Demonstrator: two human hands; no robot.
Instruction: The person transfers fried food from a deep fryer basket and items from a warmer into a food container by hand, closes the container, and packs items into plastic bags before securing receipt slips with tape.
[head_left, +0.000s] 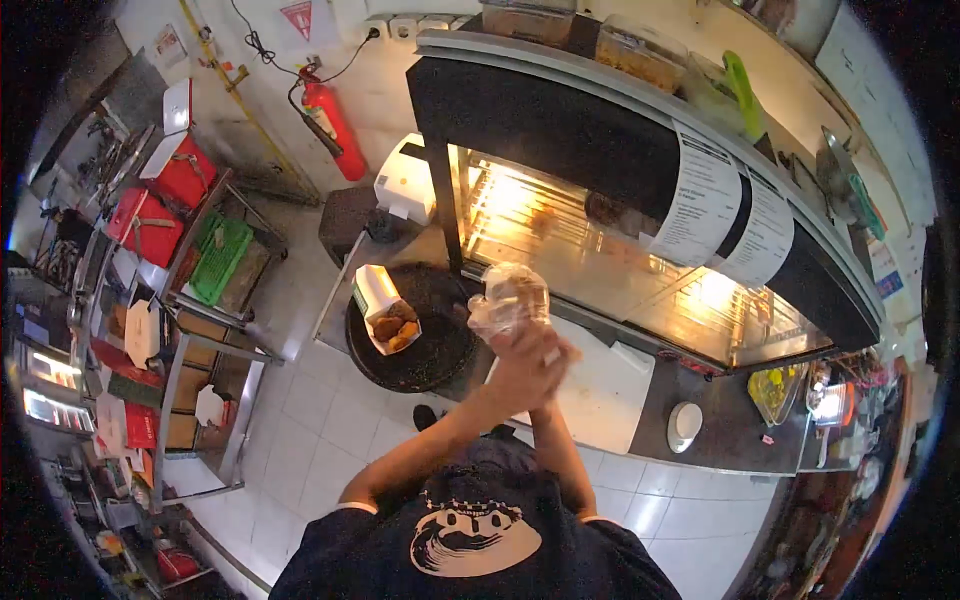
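Observation:
My left hand (515, 378) and my right hand (550, 372) are pressed together in front of my chest, overlapping and blurred by motion. Crumpled clear plastic (512, 300) sticks up at their far side; which hand it is on or in is hard to tell. Both hands' fingers are partly hidden. Below the hands lies a white board (610, 395) on the counter. To the left, an open paper box (378, 292) holding browned fried pieces (396, 326) rests on a round black tray (362, 350).
A lit glass warming cabinet (560, 240) stands behind the counter, with printed sheets (700, 200) on its front. A white bowl (685, 426) sits at the right. A fire extinguisher (332, 125) hangs on the wall. Racks with red bags (180, 170) and a green crate (218, 260) stand left.

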